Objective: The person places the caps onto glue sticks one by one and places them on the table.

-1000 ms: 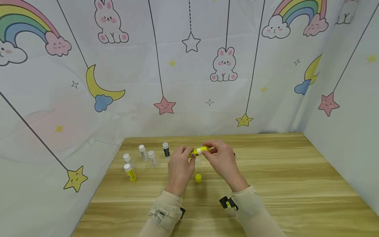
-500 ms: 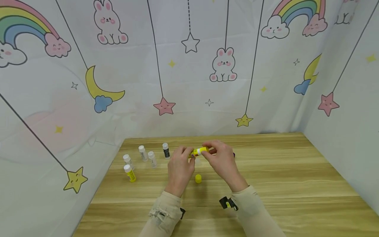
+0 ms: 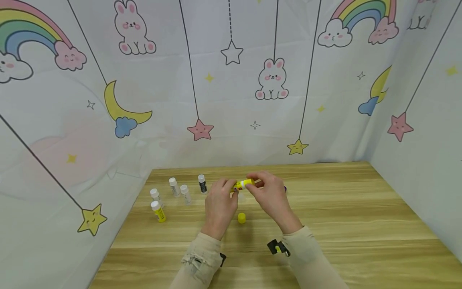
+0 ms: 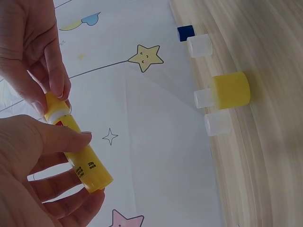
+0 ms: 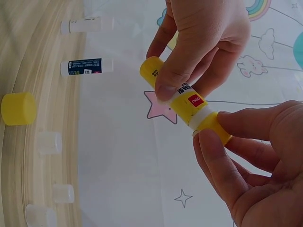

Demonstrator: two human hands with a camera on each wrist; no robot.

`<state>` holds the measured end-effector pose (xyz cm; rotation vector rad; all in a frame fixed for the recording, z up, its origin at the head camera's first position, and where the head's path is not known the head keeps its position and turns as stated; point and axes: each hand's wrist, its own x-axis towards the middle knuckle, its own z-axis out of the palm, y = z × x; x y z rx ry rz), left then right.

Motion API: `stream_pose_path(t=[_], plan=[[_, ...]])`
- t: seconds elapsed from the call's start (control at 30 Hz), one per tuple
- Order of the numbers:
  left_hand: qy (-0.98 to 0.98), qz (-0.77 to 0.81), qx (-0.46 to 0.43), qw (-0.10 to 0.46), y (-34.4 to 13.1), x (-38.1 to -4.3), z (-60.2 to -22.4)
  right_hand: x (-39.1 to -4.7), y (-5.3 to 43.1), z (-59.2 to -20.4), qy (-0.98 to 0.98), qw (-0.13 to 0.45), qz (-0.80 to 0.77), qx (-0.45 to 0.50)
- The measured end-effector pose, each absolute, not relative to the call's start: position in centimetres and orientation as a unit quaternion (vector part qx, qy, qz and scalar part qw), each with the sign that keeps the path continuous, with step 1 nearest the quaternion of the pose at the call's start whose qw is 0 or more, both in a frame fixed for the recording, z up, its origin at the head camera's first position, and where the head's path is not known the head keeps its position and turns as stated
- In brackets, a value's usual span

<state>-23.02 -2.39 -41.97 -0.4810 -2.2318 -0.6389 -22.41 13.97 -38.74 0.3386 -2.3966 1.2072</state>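
Note:
A yellow glue stick [image 3: 242, 185] with a white band and a small red label is held tilted above the table between both hands. Its body is gripped by my left hand [image 3: 221, 202], the thumb lying along it in the left wrist view. Thumb and fingertips of my right hand [image 3: 270, 196] pinch the yellow end [image 5: 215, 130] beyond the white band. Nearer to me, a loose yellow cap [image 3: 242, 218] sits on the wood. White caps [image 5: 49, 143] and a dark blue cap [image 4: 186, 33] stand behind it, mostly hidden by the hands in the head view.
Several upright glue sticks stand at the back left of the wooden table [image 3: 343, 224]: a yellow one with a white top [image 3: 158, 212], whitish ones [image 3: 174, 187], and a dark one [image 3: 202, 184]. A printed curtain [image 3: 231, 104] encloses the table behind and at both sides.

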Motion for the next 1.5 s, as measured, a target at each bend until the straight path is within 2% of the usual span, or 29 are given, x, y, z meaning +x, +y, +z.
stream_pose_path(t=[1.5], plan=[[-0.873, -0.234, -0.196, 0.38, -2.34, -22.82, -42.02, -22.07, 13.84, -38.5, -0.863, 0.208, 0.443, 0.129]])
